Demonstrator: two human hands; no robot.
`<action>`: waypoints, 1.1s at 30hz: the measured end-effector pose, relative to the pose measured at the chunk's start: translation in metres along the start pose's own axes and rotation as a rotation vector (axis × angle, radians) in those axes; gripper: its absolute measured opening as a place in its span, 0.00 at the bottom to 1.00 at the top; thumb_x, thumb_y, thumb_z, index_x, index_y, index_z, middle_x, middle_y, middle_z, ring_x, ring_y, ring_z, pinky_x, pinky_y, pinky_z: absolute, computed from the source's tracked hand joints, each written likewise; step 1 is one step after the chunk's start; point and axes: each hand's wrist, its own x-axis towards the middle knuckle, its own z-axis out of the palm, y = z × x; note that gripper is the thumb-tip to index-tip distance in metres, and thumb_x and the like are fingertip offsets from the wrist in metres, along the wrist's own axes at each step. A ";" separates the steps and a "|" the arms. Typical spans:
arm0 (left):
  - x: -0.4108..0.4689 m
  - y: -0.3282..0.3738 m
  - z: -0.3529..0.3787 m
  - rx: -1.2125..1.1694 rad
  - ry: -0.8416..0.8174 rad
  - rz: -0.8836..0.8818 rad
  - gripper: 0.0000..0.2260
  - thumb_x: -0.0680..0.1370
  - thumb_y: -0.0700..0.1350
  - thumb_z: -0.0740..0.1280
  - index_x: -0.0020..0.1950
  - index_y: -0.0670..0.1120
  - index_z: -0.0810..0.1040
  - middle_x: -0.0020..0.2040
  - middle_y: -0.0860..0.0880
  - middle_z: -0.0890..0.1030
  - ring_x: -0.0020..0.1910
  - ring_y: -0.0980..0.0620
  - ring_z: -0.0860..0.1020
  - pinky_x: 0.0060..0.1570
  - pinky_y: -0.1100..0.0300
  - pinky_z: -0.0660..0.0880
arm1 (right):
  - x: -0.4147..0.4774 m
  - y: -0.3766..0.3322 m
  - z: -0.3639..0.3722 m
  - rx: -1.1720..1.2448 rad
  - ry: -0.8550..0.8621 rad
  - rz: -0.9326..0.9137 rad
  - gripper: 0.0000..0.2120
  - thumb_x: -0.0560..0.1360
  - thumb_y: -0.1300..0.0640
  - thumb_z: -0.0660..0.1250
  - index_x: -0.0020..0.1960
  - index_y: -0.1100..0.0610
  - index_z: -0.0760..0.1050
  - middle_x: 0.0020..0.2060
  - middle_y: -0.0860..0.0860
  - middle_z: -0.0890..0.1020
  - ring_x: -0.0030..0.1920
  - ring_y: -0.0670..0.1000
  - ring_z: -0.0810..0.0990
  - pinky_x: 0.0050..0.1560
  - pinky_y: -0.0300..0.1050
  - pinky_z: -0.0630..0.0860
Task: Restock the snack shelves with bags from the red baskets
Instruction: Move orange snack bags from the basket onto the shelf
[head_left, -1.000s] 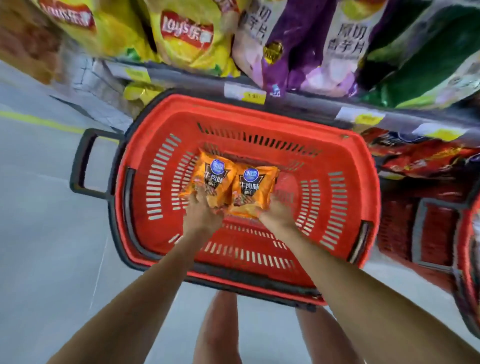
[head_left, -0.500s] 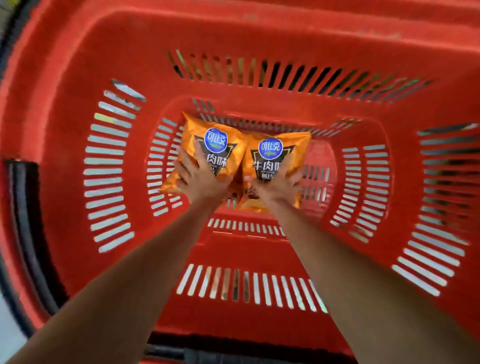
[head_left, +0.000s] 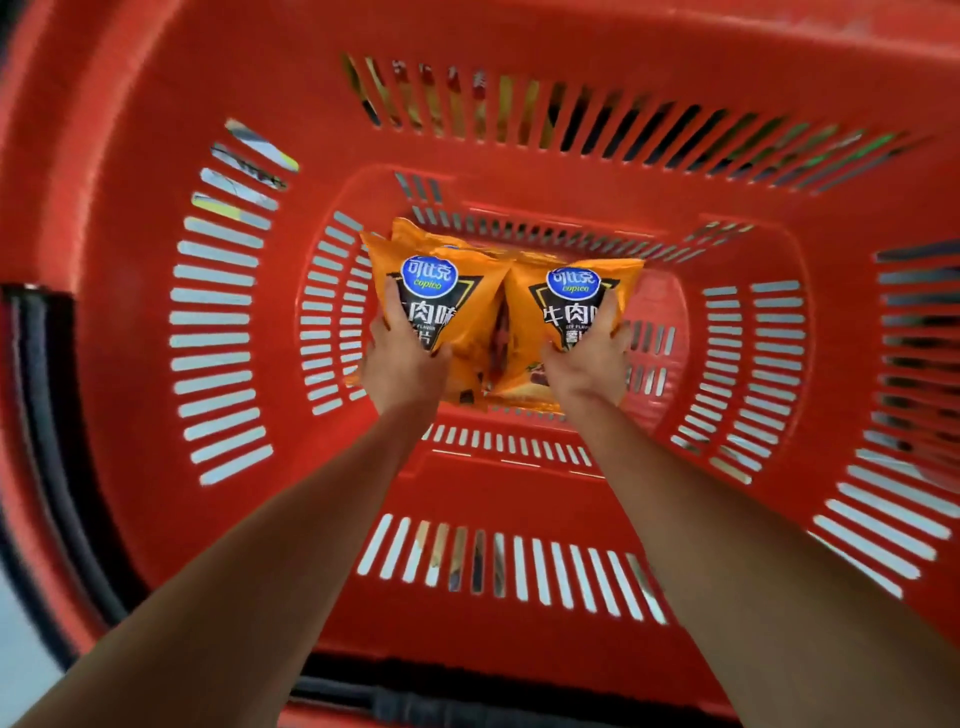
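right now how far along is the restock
Nothing shelved is visible; no shelf is in view. In hand: the left hand grips the left orange bag, the right hand the right orange bag, both down in the red basket. Left: lift them out, shelve them, then the spare bags beneath.

Both arms reach into red basket (head_left: 130, 218). Left hand (head_left: 405, 358) grips left orange snack bag (head_left: 441, 291); right hand (head_left: 587, 364) grips right orange snack bag (head_left: 571, 291). More orange bags underneath, bags touching side by side.
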 end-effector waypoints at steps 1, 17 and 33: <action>-0.004 0.001 -0.006 -0.026 0.002 -0.014 0.44 0.70 0.51 0.72 0.78 0.52 0.48 0.65 0.43 0.72 0.61 0.41 0.75 0.55 0.46 0.72 | -0.003 -0.001 -0.006 0.007 -0.005 -0.004 0.45 0.71 0.48 0.71 0.77 0.47 0.46 0.71 0.60 0.62 0.65 0.63 0.71 0.59 0.56 0.72; -0.153 0.067 -0.202 -0.169 0.057 -0.040 0.43 0.69 0.50 0.71 0.77 0.55 0.49 0.63 0.48 0.76 0.58 0.42 0.77 0.51 0.47 0.73 | -0.168 -0.019 -0.219 -0.092 -0.015 -0.246 0.42 0.72 0.49 0.69 0.77 0.47 0.48 0.68 0.57 0.67 0.56 0.60 0.78 0.46 0.49 0.76; -0.320 0.196 -0.472 -0.377 0.361 0.398 0.42 0.73 0.52 0.71 0.78 0.52 0.50 0.74 0.51 0.66 0.67 0.45 0.71 0.58 0.46 0.71 | -0.373 -0.090 -0.488 0.200 0.504 -0.527 0.41 0.71 0.51 0.69 0.77 0.54 0.53 0.67 0.53 0.69 0.63 0.56 0.73 0.52 0.53 0.75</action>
